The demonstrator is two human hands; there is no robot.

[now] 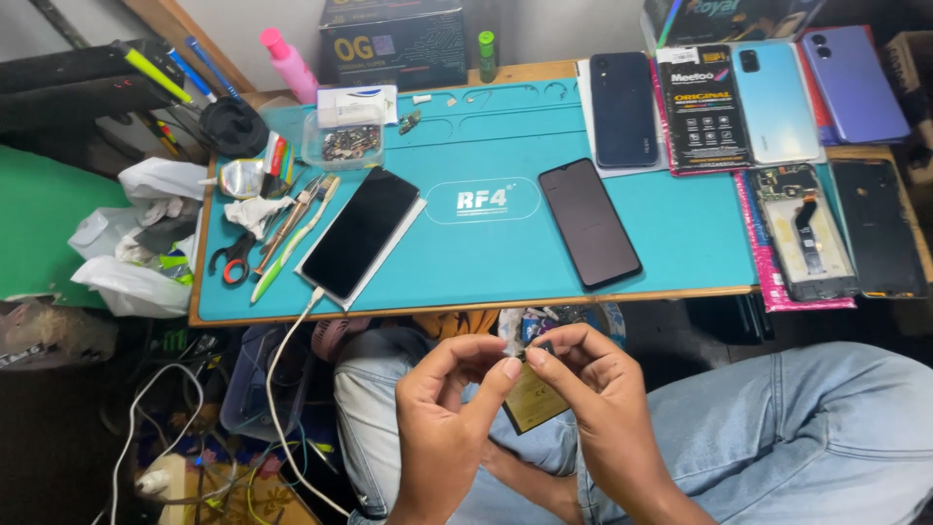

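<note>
Flat yellowish phone battery (534, 401), rectangular w/ a dark top edge, held over the lap below the desk edge; long axis tilts, top end up toward the fingertips, lower end down-left. Left hand (442, 408) and right hand (593, 389) both pinch its top edge, thumbs & forefingers closed on it, tips nearly touching. Beyond: teal rubbery work mat (486, 243), smooth black phone (589, 223) face up, another glossy phone (359, 231) w/ white cable (282, 360) plugged in.
</note>
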